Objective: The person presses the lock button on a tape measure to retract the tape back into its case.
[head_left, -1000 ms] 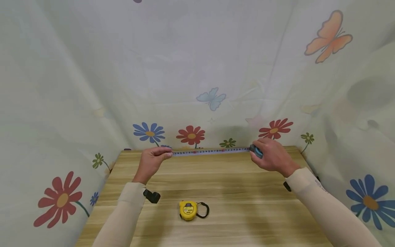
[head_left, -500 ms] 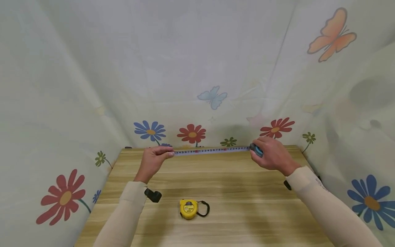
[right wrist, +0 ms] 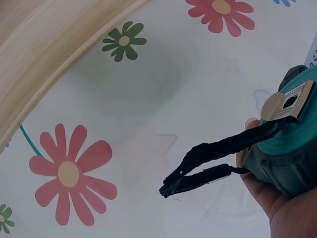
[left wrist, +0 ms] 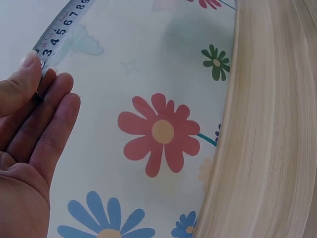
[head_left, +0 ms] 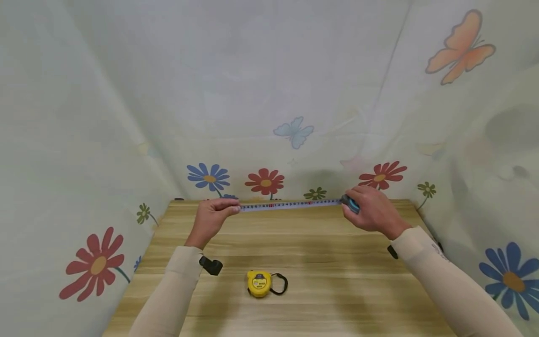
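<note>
A tape measure [right wrist: 282, 144] with a dark and teal case sits in my right hand [head_left: 372, 209], which grips it round the body. Its black wrist strap [right wrist: 213, 153] hangs loose in the right wrist view. The numbered blade [head_left: 290, 204] stretches across to my left hand [head_left: 212, 217], raised over the far part of the table. Thumb and fingers of that hand pinch the blade's end, and its very tip is hidden by them. In the left wrist view the blade [left wrist: 62, 29] rises from the thumb, its numbers showing.
A yellow tape measure [head_left: 258, 283] with a black strap loop lies on the wooden table [head_left: 303, 304], nearer to me than both hands. Behind the table's far edge hangs a pale curtain [head_left: 236, 93] printed with flowers and butterflies, which also closes in both sides.
The whole scene has shifted slightly to the right in the head view. Both hands keep hold of the tape measure, and the blade stays stretched at about the same length.
</note>
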`<act>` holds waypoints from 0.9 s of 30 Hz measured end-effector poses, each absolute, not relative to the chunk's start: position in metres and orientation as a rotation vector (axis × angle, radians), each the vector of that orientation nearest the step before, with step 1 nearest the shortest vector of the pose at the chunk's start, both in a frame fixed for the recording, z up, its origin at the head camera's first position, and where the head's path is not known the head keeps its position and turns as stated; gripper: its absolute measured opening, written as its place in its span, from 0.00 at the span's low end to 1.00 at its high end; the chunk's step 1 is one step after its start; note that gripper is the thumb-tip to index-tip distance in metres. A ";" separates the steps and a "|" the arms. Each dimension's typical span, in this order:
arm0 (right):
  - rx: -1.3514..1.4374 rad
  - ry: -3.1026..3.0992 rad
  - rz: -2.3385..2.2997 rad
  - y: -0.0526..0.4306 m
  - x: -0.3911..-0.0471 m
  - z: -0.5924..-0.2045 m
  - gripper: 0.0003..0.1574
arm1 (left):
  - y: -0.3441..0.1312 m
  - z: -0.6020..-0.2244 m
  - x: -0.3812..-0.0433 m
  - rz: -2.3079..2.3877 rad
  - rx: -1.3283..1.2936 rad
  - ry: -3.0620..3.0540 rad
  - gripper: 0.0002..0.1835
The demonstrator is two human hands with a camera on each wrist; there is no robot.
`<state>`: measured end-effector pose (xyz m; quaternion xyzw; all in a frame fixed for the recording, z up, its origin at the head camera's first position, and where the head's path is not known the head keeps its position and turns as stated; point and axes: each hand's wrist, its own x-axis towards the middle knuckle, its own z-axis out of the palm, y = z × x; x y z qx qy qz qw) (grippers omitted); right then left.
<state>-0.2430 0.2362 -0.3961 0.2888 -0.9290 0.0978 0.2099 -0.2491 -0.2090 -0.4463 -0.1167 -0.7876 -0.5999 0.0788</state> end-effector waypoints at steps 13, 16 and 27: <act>0.787 -2.581 0.293 0.239 -0.242 -0.397 0.15 | -0.202 -0.444 -0.250 -1.765 -0.309 -2.416 0.14; 0.779 -2.584 0.297 0.240 -0.241 -0.397 0.14 | -0.200 -0.443 -0.251 -1.761 -0.321 -2.429 0.14; 0.767 -2.583 0.298 0.239 -0.239 -0.399 0.13 | -0.196 -0.444 -0.252 -1.762 -0.350 -2.428 0.13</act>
